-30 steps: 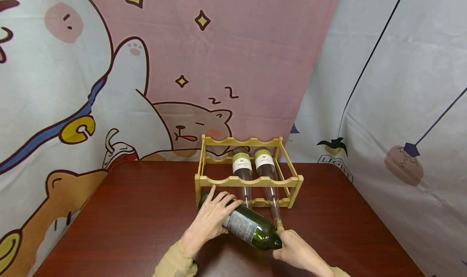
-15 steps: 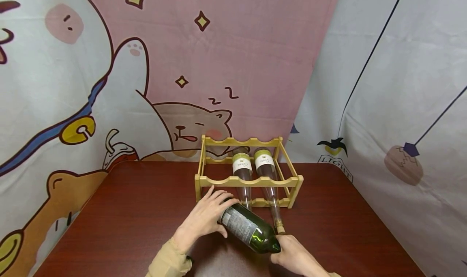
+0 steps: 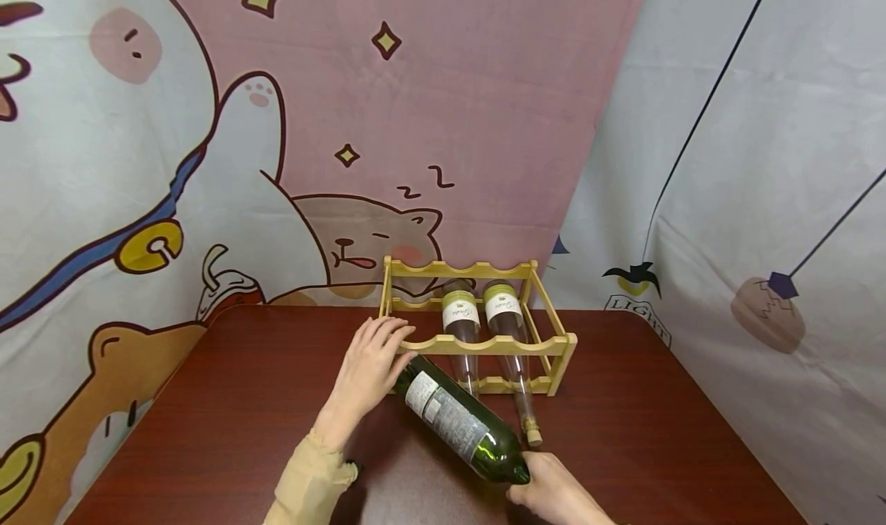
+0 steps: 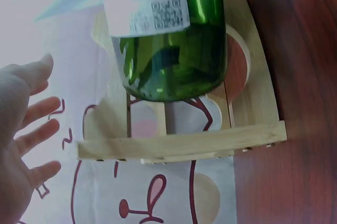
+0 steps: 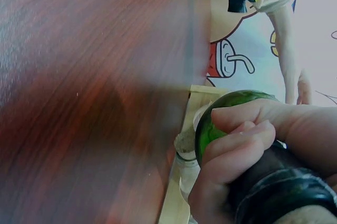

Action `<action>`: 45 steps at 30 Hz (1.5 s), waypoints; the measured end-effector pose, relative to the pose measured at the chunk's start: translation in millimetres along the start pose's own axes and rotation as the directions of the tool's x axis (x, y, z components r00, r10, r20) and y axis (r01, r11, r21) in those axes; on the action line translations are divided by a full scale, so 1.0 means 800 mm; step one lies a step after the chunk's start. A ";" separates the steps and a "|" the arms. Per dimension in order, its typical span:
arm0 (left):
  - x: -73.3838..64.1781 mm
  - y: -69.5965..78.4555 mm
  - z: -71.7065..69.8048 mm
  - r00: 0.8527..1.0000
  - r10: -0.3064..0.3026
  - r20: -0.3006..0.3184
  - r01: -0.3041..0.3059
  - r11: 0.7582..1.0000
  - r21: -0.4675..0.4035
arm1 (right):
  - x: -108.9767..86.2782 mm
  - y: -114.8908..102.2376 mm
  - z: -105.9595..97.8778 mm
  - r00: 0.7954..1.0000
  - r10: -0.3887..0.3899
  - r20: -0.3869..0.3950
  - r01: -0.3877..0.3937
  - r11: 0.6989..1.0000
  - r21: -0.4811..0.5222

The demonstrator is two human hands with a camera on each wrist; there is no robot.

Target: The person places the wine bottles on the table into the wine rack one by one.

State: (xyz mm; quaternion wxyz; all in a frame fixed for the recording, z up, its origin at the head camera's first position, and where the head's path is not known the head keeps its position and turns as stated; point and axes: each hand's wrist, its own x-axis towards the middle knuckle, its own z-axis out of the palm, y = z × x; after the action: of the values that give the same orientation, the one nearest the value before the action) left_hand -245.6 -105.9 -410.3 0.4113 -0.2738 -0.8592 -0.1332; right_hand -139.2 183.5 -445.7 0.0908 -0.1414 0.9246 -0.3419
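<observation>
My right hand (image 3: 554,488) grips the neck of a green glass wine bottle (image 3: 453,421), which slants in front of the rack with its base up to the left. In the right wrist view the fingers (image 5: 237,153) curl round the dark neck (image 5: 279,174). My left hand (image 3: 367,367) is beside the bottle's base, near the front left corner of the wooden wine rack (image 3: 450,345). In the left wrist view that hand (image 4: 21,140) has spread, relaxed fingers and stands apart from the green bottle (image 4: 171,63), whose base is over the rack (image 4: 184,144).
Two clear bottles with white labels, a middle one (image 3: 461,314) and a right one (image 3: 503,310), lie in the rack, necks toward me. The right one's cork (image 3: 534,436) juts out near my right hand. A red-brown table (image 3: 228,417) meets a cartoon cloth (image 3: 498,125) behind.
My left hand has let go of the bottle's body and moved up and left to the rack's front corner. The bottle's base has become visible; my right hand has shifted slightly left and nearer.
</observation>
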 end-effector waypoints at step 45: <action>-0.011 -0.022 0.035 0.993 -0.083 0.081 0.085 0.996 -0.020 | 0.007 -0.040 0.062 0.989 0.101 0.112 -0.142 0.874 0.465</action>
State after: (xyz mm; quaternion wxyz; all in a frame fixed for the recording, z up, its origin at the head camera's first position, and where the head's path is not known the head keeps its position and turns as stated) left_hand -269.0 -110.6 -434.8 0.3675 -0.2475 -0.8840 -0.1494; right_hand -125.0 127.8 -462.3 0.1827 -0.0708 0.8161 -0.5436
